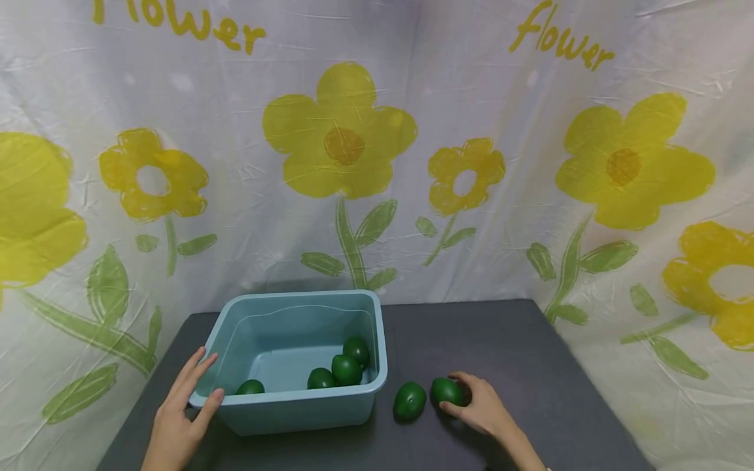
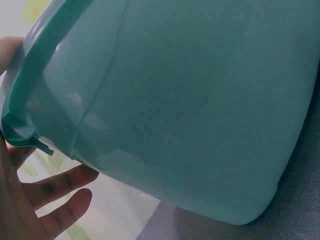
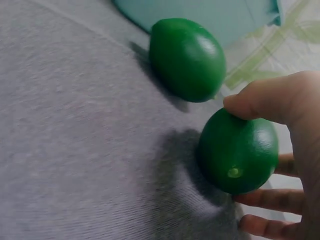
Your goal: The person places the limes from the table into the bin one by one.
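Note:
My right hand (image 1: 484, 407) holds a glossy green lime (image 1: 446, 391) between thumb and fingers, at the table surface. In the right wrist view the thumb lies on top of this lime (image 3: 239, 150) and the fingers reach round its far side. Just left of it rests a second lime (image 1: 409, 401), apart from the hand. At the left front corner of a blue-green plastic basin (image 1: 294, 413), my left hand (image 1: 178, 418) rests with spread, fairly straight fingers at the rim. Several limes (image 1: 346, 370) lie inside the basin, most toward its right side.
A dark grey cloth-covered table (image 1: 471, 340) carries the basin and the loose limes. Behind and at both sides hangs a white curtain (image 1: 235, 118) printed with yellow flowers. The basin's front wall partly hides the limes lying low inside it.

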The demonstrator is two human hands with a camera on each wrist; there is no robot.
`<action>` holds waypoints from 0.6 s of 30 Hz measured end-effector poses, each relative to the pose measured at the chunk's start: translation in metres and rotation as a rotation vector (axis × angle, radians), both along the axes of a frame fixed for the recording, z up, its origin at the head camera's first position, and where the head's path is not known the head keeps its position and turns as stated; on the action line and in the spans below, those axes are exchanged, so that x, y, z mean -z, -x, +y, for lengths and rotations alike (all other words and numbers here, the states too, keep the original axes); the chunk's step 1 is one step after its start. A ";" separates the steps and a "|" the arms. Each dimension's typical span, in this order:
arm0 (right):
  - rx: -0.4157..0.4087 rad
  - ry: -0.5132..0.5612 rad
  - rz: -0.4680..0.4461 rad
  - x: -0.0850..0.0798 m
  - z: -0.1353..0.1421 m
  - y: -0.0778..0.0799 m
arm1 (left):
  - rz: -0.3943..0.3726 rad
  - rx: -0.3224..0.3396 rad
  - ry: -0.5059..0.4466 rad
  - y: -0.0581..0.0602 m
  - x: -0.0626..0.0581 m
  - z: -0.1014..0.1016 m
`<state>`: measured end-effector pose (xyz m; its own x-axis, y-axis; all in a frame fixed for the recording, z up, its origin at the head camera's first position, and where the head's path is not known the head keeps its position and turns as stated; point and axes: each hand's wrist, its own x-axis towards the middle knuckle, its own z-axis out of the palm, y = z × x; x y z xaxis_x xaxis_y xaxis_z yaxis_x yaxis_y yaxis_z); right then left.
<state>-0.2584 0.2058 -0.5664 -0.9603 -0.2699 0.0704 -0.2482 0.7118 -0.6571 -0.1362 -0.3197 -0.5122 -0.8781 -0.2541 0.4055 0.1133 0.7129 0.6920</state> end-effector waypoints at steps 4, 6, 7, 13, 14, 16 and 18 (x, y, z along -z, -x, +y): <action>0.023 -0.024 0.035 0.003 -0.001 -0.002 | 0.004 0.007 -0.005 0.000 -0.001 0.000; 0.038 -0.032 0.046 0.004 -0.001 -0.003 | 0.006 0.007 -0.005 -0.001 -0.001 0.000; 0.047 -0.034 0.046 0.004 -0.001 -0.004 | 0.006 0.006 -0.004 -0.001 -0.001 0.000; 0.067 -0.024 0.033 0.006 -0.002 -0.006 | 0.014 0.006 -0.003 -0.001 -0.001 0.000; 0.067 -0.020 0.032 0.005 -0.002 -0.006 | 0.016 0.008 -0.003 -0.001 -0.001 0.000; 0.070 -0.019 0.030 0.005 -0.002 -0.007 | 0.019 0.012 -0.002 -0.001 -0.001 0.000; 0.074 -0.018 0.027 0.004 -0.002 -0.007 | 0.024 0.018 -0.002 -0.001 -0.001 0.000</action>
